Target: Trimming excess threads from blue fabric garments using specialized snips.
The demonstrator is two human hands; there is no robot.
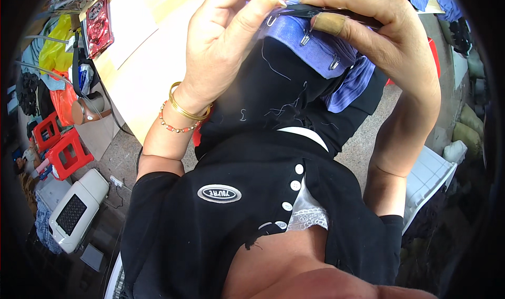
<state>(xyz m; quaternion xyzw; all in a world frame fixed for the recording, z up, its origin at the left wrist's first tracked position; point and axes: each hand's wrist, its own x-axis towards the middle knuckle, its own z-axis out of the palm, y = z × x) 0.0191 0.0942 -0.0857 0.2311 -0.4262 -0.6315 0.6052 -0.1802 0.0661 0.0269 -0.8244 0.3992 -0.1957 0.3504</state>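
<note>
Purple ribbed fabric (294, 33) lies over my black-clad lap and runs up to the table. Several safety pins, one of them a silver safety pin (305, 37), hang along its upper part. My right hand (386, 41) is closed on the fabric's top edge and a dark strip (302, 9) there, with a tan bandage (329, 23) round its thumb. Close beside it my left hand (223, 41) is pinched at the left end of the strip; what its fingertips hold is too small to make out. Loose pale threads (286, 107) cling to the black cloth below.
A pale wooden table (131, 83) stands ahead and to the left, with a red patterned case (99, 26) at its edge. Farther left are a yellow bag (57, 43), a red stool (69, 154) and a white boxy appliance (79, 209). A white crate (428, 180) sits at right.
</note>
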